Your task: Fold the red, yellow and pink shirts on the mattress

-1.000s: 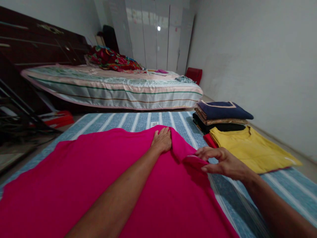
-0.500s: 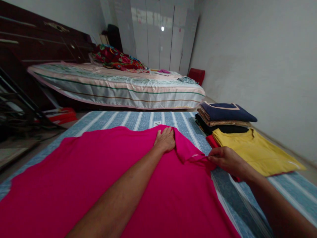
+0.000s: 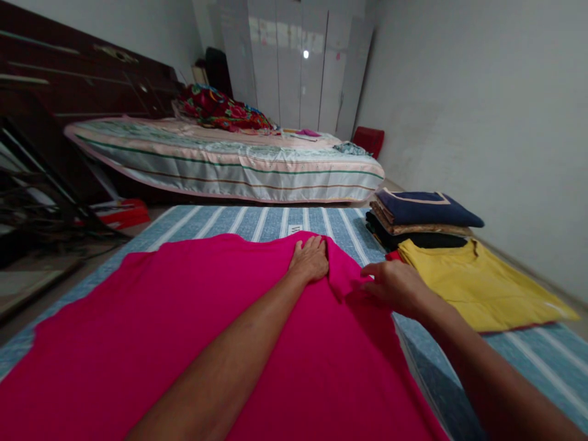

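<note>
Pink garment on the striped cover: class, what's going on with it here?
A person's left hand rests flat on the pink garment, near its far edge. The right hand is at its turned-over flap; whether its grip is closed is unclear. The garment lies spread on the striped cover, with a folded yellow top to the right.

- one pink garment point(image 3: 151, 312) under the left hand point(image 3: 310, 260)
- one yellow garment point(image 3: 487, 288) right of the right hand point(image 3: 397, 286)
- two hands altogether
- one bed point(image 3: 229, 171) beyond both hands
</note>
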A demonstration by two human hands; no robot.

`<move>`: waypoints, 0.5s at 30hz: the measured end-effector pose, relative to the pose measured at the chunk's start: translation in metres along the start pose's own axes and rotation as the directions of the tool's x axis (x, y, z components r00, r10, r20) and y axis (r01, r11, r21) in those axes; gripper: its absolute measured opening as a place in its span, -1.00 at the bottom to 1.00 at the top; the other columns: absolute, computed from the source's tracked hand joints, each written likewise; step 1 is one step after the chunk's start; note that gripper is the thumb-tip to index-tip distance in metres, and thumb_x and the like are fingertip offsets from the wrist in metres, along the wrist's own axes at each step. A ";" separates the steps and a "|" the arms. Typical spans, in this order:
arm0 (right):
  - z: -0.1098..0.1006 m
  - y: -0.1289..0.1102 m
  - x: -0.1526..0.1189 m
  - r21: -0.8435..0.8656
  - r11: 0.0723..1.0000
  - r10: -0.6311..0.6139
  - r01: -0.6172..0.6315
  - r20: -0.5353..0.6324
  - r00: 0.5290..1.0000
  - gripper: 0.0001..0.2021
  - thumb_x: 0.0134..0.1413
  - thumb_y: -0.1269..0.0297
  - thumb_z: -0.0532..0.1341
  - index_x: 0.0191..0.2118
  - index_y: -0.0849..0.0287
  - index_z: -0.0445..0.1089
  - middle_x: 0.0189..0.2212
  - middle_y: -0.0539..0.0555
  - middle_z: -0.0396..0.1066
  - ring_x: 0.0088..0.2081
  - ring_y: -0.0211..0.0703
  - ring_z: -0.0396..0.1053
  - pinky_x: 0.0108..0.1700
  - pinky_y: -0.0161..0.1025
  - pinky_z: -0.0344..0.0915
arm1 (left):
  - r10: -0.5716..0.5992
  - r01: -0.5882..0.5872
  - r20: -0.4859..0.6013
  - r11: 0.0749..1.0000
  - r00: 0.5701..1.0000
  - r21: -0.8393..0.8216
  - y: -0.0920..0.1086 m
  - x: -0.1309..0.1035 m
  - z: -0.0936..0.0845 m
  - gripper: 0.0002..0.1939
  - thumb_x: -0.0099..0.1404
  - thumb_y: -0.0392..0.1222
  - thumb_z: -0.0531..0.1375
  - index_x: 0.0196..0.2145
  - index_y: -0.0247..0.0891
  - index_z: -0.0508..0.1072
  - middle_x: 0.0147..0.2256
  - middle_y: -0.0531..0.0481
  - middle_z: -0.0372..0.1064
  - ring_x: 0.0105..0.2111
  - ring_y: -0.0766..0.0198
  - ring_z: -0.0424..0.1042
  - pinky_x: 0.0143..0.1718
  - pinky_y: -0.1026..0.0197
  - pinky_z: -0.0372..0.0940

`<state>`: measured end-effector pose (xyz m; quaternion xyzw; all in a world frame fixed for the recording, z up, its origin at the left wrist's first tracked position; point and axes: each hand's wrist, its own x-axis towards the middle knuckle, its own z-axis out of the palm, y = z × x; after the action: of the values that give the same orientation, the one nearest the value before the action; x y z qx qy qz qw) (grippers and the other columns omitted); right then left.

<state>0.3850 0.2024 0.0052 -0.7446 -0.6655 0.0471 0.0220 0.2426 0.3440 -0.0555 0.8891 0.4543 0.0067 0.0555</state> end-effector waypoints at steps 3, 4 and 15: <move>0.001 -0.009 0.011 -0.046 0.999 -0.020 0.024 0.091 0.996 -0.76 -0.02 0.15 0.19 -0.24 0.05 0.53 -0.30 0.16 0.54 -0.23 0.04 0.46 -0.38 -0.25 0.14 | -0.007 0.007 0.003 1.000 1.000 0.007 0.001 0.000 -0.001 -0.40 0.29 -0.23 -0.16 0.28 -0.33 0.00 0.32 -0.13 -0.18 0.31 0.08 -0.18 0.24 -0.18 -0.19; 0.001 -0.009 0.014 -0.045 0.999 -0.025 0.030 0.103 0.994 -0.77 0.00 0.19 0.18 -0.25 0.06 0.53 -0.29 0.17 0.54 -0.24 0.03 0.46 -0.37 -0.25 0.14 | -0.009 0.009 0.003 1.000 1.000 0.007 0.001 0.000 -0.001 -0.40 0.29 -0.23 -0.15 0.28 -0.32 0.00 0.32 -0.13 -0.18 0.31 0.09 -0.19 0.24 -0.17 -0.20; 0.012 0.045 0.039 0.248 0.898 0.421 -0.363 -0.252 0.871 -0.73 0.03 0.30 0.03 -0.33 0.17 0.49 -0.45 0.18 0.51 -0.36 -0.04 0.46 -0.44 -0.28 0.15 | 0.009 -0.012 -0.038 0.997 0.999 -0.075 -0.003 0.004 0.008 -0.14 0.24 0.40 -0.29 0.27 -0.27 0.04 0.32 -0.17 -0.18 0.31 0.00 -0.22 0.23 -0.21 -0.22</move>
<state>0.4328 0.2359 -0.0122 -0.8572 -0.4810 0.0015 0.1842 0.2428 0.3485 -0.0639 0.8885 0.4499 0.0407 0.0805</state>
